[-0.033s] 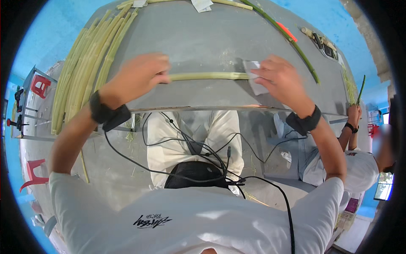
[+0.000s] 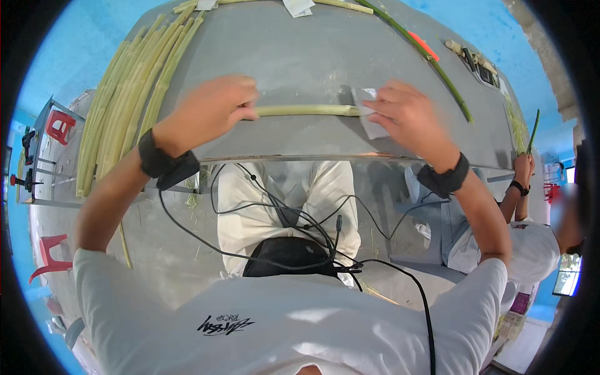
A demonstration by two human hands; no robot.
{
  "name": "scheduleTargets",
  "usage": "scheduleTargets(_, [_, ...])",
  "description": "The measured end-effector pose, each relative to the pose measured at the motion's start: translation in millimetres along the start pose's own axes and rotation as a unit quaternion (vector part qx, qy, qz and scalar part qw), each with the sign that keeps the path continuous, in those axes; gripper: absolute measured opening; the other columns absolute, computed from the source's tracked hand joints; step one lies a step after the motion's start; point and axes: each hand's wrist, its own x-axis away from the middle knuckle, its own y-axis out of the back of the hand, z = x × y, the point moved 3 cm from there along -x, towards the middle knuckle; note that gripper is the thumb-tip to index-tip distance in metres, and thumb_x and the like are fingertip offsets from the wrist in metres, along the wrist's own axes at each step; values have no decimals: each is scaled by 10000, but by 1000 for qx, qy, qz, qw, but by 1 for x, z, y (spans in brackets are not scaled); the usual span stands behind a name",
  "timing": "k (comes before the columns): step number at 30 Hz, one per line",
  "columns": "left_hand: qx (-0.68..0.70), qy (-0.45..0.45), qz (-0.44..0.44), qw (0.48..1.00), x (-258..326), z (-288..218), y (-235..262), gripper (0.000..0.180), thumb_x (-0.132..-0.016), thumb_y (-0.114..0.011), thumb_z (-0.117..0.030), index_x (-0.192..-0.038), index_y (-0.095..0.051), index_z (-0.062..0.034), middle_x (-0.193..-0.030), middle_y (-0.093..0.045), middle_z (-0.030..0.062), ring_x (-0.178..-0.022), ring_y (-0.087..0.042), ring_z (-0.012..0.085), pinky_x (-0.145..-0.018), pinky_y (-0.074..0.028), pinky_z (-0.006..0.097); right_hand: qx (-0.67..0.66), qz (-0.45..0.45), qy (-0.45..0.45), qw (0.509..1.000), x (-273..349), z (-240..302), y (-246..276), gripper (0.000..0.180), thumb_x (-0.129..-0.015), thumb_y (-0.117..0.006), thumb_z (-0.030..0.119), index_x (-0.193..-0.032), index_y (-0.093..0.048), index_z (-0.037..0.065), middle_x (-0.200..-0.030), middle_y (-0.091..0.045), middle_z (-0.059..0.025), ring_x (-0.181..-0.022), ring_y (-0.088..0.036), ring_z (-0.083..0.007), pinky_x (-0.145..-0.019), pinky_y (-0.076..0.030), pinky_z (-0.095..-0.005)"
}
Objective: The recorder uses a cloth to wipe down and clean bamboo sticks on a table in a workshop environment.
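A pale green cane stalk (image 2: pixel 306 110) lies sideways before me, above the near part of the grey table (image 2: pixel 275 75). My left hand (image 2: pixel 212 112) is closed around its left end, which the fingers hide. At the right end, my right hand (image 2: pixel 409 119) pinches a thin whitish sheet (image 2: pixel 373 129) against the stalk. Part of the sheet sticks out below and to the left of those fingers. The stalk's right tip is hidden behind the sheet and hand. Both hands are slightly blurred.
Several pale stalks (image 2: pixel 115 119) lie side by side at the table's left. A darker green stalk (image 2: pixel 447 81) slants at the right, beside an orange piece (image 2: pixel 425 47). More whitish sheets (image 2: pixel 298 7) are at the back. Black cables (image 2: pixel 312 228) cross my lap. Another person's hands (image 2: pixel 524 169) hold a green stalk.
My right hand and the sheet have shifted slightly left along the stalk. My left hand has moved a little right, and the stalk sits slightly farther away.
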Motion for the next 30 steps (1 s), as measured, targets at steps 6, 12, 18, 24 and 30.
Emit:
scheduleTargets(6, [-102, 57, 89, 989, 27, -9, 2, 279, -948, -764, -157, -1168, -676, -10, -1203, -654, 175, -1163, -618, 399, -987, -513, 456, -40, -33, -20, 998, 12, 13, -6, 271, -837, -834, 160, -1098, -824, 86, -912, -647, -50, -929, -644, -279, -809, -550, -422])
scheduleTargets(12, [-107, 10, 108, 988, 35, -32, -18, 873, -1097, -606, -389, -1724, -166, 30, -1787, -224, 247, -1673, -204, 352, -1362, -180, 478, -41, -15, -59, 997, 8, 7, -6, 244, -865, -816, 160, -1101, -830, 100, -917, -647, -53, -923, -643, -292, -803, -541, -438])
scheduleTargets(18, [-95, 39, 104, 989, 14, 27, -26, 821, -1135, -538, -388, -1727, -152, 30, -1798, -170, 258, -1684, -135, 387, -1368, -148, 475, 31, -25, -58, 998, 10, -21, -11, 271, -889, -799, 197, -1148, -824, 121, -936, -660, -47, -948, -648, -282, -844, -529, -426])
scheduleTargets(24, [-105, 106, 109, 983, 52, 4, -6, 844, -1133, -541, -442, -1712, -179, 54, -1783, -181, 294, -1676, -161, 398, -1367, -156, 477, 28, 25, -81, 996, 40, -34, 8, 253, -911, -777, 195, -1146, -812, 106, -951, -656, -66, -985, -648, -292, -905, -521, -435])
scheduleTargets(30, [-133, 4, 79, 988, -16, -20, -46, 866, -1124, -537, -488, -1692, -214, 81, -1768, -222, 303, -1670, -183, 398, -1364, -175, 477, 24, 21, -22, 999, -2, -7, -9, 247, -910, -775, 177, -1138, -813, 88, -963, -653, -74, -987, -642, -300, -908, -520, -447])
